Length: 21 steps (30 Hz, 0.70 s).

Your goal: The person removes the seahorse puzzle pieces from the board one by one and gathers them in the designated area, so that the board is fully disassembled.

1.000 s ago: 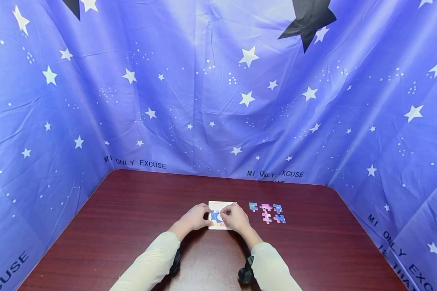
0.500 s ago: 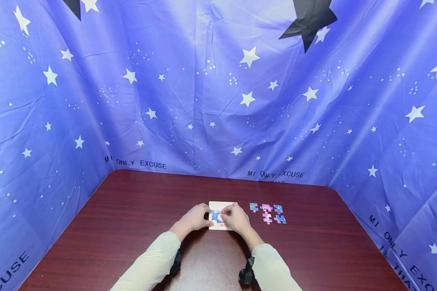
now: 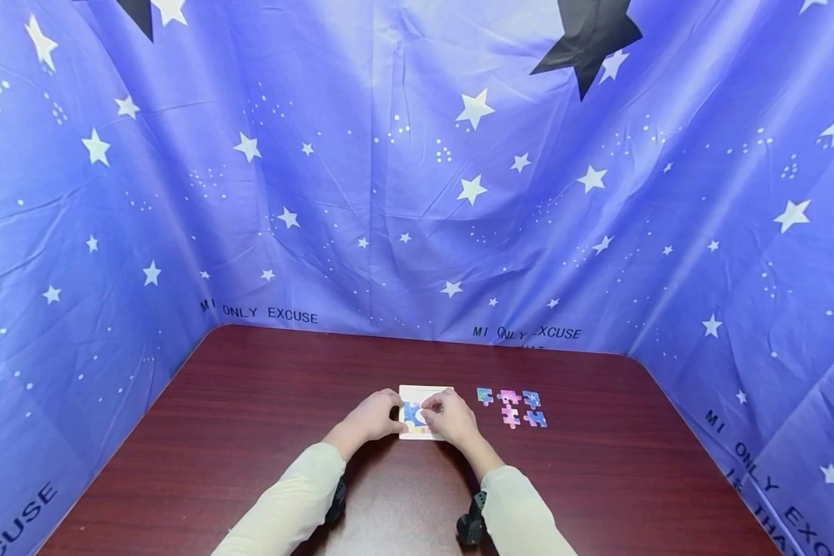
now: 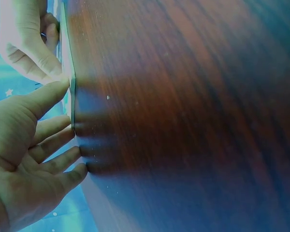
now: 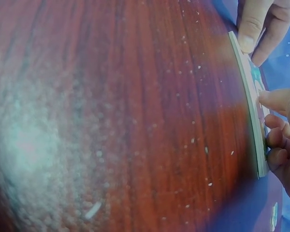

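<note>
A pale-bordered jigsaw board (image 3: 417, 391) lies flat near the middle of the table in the head view, with blue pieces in its left part. My left hand (image 3: 371, 415) touches the board's left edge, fingers nearly straight; in the left wrist view its thumb (image 4: 50, 94) rests at the board's corner (image 4: 73, 104). Over the board, my right hand (image 3: 452, 417) pinches a jigsaw piece with thumb and index finger, mostly hidden by the fingertips. From the right wrist, the right thumb (image 5: 273, 99) meets the board's top and the other fingers curl beside it.
Several loose jigsaw pieces lie right of the board, among them a pink one (image 3: 509, 396) and a blue one (image 3: 534, 418). The dark red-brown table (image 3: 250, 386) is enclosed by a blue star-printed curtain (image 3: 361, 193). A black wrist camera (image 3: 470, 527) sits below the right sleeve.
</note>
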Each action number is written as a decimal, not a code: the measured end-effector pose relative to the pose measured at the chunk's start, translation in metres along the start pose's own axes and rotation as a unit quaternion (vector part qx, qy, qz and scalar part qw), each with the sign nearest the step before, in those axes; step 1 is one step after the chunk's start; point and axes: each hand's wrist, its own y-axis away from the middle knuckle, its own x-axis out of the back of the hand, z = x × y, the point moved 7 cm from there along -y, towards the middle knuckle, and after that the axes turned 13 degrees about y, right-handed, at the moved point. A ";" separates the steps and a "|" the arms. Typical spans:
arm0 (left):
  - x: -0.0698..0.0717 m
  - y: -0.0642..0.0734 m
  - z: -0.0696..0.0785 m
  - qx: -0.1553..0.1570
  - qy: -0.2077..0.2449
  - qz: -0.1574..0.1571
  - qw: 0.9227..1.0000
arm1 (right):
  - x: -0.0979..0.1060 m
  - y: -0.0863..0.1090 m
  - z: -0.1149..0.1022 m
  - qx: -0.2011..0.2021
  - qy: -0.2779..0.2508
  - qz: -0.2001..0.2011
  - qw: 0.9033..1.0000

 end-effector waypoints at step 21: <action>0.002 0.001 0.001 0.010 0.012 0.000 1.000 | 0.002 0.002 0.001 0.001 -0.025 0.020 0.999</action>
